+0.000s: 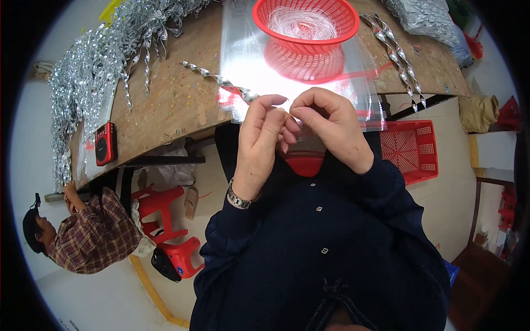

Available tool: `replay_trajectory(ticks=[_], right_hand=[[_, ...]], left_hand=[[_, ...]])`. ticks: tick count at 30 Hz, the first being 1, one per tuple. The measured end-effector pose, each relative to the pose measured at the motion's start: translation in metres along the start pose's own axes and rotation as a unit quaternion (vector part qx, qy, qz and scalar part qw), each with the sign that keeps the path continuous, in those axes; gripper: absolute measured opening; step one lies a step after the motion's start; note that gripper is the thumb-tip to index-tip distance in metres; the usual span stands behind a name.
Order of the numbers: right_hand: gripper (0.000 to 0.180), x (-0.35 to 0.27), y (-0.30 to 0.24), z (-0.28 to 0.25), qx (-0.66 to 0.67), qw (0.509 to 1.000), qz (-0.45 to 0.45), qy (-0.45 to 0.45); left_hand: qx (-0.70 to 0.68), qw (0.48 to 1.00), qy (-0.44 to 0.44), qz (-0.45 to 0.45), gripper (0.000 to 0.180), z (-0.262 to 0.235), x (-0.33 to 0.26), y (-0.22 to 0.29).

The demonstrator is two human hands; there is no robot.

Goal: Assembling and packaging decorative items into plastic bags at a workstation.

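My left hand [262, 131] is closed in a pinch near the table's front edge. A twisted silver foil strip [221, 81] runs from the tabletop into its fingers, where the end is hidden. Close beside it on the right, my right hand [333, 126] pinches thumb against forefinger, the fingertips of both hands almost meeting; what lies in this pinch is too fine to make out. Beyond the hands, a red plastic basket [306, 41] with a coil of clear thread [303, 23] stands on shiny clear plastic sheets [243, 49].
Piles of silver tinsel [88, 71] cover the table's left part, near a small red radio [105, 144]. More twisted strips [398, 55] hang over the edge at right. A red crate [411, 151] and red stools [160, 207] stand on the floor. A person in a checked shirt [96, 237] sits at left.
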State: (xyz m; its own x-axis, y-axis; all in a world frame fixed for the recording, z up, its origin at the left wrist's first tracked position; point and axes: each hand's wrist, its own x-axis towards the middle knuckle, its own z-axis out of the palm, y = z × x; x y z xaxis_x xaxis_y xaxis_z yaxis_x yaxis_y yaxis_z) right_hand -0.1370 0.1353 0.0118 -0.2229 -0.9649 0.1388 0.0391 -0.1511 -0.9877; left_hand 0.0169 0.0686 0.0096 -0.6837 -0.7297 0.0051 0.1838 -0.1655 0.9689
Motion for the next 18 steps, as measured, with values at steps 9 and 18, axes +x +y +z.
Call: replay_trajectory(ticks=[9, 18], right_hand=[[0.008, 0.0006, -0.0055, -0.0018, 0.062, 0.994, 0.081, 0.030], [0.009, -0.0001, -0.0030, -0.0016, 0.079, 0.993, 0.079, 0.037]], left_hand=[[0.022, 0.999, 0.038, -0.031, 0.009, 0.0031, 0.0006, 0.0005], [0.023, 0.998, 0.033, -0.039, 0.006, 0.0023, 0.0003, -0.0034]])
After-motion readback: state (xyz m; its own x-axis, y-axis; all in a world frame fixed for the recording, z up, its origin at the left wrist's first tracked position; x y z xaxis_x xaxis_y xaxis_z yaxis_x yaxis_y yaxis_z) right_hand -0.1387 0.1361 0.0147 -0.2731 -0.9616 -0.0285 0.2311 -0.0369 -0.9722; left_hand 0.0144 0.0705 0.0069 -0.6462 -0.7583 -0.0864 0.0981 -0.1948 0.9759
